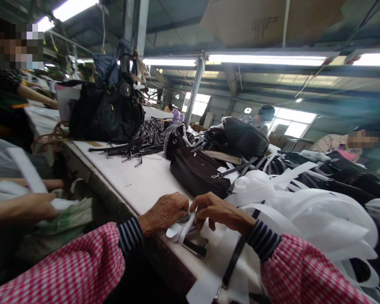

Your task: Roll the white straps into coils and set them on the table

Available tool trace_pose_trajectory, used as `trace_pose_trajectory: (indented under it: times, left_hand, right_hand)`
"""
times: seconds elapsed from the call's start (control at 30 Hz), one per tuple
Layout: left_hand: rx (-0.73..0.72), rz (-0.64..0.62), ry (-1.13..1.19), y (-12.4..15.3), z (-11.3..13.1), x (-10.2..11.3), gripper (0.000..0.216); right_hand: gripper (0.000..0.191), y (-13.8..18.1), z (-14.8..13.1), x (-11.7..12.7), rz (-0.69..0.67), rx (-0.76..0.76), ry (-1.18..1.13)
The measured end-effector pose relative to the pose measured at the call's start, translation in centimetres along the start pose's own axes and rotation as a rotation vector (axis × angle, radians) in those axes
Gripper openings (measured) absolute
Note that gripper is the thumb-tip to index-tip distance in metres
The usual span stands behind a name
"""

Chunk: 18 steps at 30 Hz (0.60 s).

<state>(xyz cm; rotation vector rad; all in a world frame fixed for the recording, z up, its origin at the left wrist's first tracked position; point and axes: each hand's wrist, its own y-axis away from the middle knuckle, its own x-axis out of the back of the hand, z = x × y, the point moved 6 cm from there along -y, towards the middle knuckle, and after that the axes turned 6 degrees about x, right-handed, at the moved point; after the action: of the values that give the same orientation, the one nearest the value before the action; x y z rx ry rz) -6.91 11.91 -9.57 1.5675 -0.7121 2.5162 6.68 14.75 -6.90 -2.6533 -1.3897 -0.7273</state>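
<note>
Here, the narrow white strip point(187, 227) is at the near edge of the white-topped table point(139, 185), between the two hands. Its long axis slants across the view from upper right to lower left, the upper end at the fingers and the lower end pointing toward the table's near edge. The right hand point(220, 211) pinches that upper end between thumb and fingertips; the left hand point(166, 213) is curled in right beside it, and whether it grasps anything I cannot tell, since its fingertips are hidden. One short black strap point(194, 248) lies just below the strip, pointing down to the right, and one longer dark strap point(236, 257) slopes down to the left below the right wrist, with one metal clasp point(218, 291) at its lower end. Beyond the hands, three bags stand out: one brown bag point(198, 169), one black bag point(247, 137) behind it and one large black bag point(106, 112) at far left. The heaped dark straps point(148, 137) and the piled white strips point(310, 215) overlap too much to count. At left, one co-worker's hand point(34, 207) is beside white strips.
</note>
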Motion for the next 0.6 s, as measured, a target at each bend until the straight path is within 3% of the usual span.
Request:
trace_pose_trajectory:
  times: [0.1,0.23,0.4,0.6]
  left_hand:
    - [0.0,-0.003,0.023,-0.2,-0.1,0.2,0.009]
    - [-0.002,-0.017,0.042,-0.2,-0.2,0.1,0.009]
    - [0.034,-0.025,0.047,-0.4,-0.3,0.0,0.01]
    - [0.038,-0.096,0.119,-0.3,0.4,1.8,0.015]
  right_hand:
    - [0.034,0.5,0.0,0.3,-0.025,0.029,0.057]
    - [0.009,0.0,-0.2,0.3,0.16,0.194,0.47]
    - [0.012,0.4,-0.3,-1.3,0.354,0.332,0.823]
    - [0.018,0.6,0.7,-1.8,0.398,0.344,0.798]
